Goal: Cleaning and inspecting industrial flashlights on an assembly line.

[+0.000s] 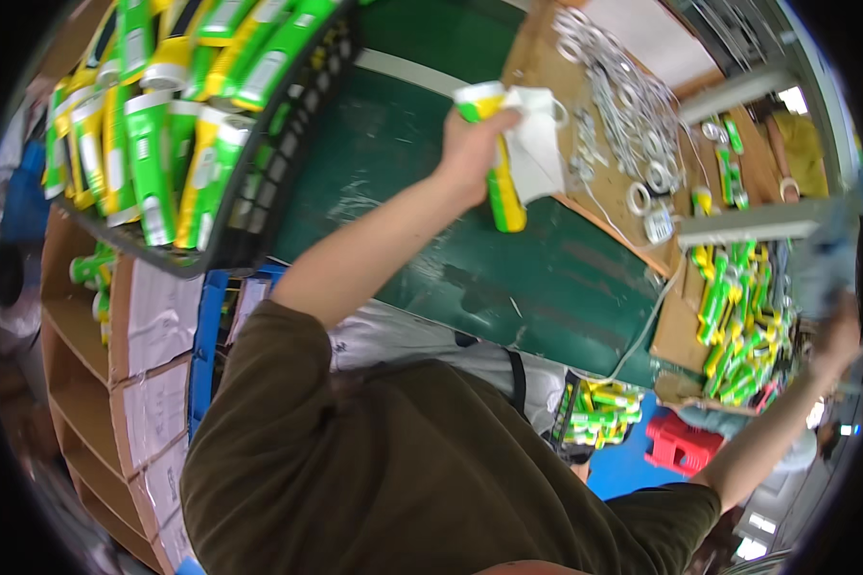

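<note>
Left hand (pixel 472 144): upper centre of frame, fingers wrapped around the green-and-yellow tube (pixel 497 168) and a white cloth (pixel 535 144).
Tube axis: near upright, cap uppermost.
Right hand (pixel 837 337): far right, blurred; finger state cannot be told.
Black crate (pixel 259 206): upper left, holding similar tubes.

green-yellow tube (pixel 501 182), white cloth (pixel 535 144), green table (pixel 508 278)

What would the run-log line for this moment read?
left hand: grips green-yellow tube with white cloth | right hand: blurred, reaching near tube pile | green table
</note>
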A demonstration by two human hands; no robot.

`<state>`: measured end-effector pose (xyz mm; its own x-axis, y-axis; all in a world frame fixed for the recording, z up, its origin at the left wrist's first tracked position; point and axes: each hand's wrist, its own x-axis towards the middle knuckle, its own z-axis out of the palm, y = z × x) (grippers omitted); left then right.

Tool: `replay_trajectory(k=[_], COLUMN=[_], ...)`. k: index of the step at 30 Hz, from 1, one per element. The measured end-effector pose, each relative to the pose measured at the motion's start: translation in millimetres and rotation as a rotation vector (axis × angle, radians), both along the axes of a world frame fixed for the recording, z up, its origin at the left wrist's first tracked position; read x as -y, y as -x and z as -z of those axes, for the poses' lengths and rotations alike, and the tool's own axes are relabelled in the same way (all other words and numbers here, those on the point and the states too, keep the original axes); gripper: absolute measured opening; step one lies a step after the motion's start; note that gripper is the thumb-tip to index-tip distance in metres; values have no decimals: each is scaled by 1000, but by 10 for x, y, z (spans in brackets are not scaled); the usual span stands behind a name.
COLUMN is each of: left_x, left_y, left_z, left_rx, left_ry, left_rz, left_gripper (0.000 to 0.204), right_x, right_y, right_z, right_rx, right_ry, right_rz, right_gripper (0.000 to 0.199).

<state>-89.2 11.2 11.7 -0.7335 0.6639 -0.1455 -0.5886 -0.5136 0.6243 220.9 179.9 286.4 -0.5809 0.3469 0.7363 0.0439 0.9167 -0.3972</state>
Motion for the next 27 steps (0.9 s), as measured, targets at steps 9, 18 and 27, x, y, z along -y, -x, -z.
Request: replay_trajectory(k=[9,18,27], left_x=[41,92,56], left_y=[-474,-507,-429], left_z=[-4,8,24], left_rx=[-179,-381,-196], left_ry=[22,57,-18], left_rz=[219,143,207], left_gripper=[39,42,36], right_x=[859,827,996], right_y=[496,679,1148], right_z=[1392,1247,870], right_rx=[826,903,919], right_ry=[-26,-239,-805], right_rz=[158,108,61], right_gripper=[63,48,39])
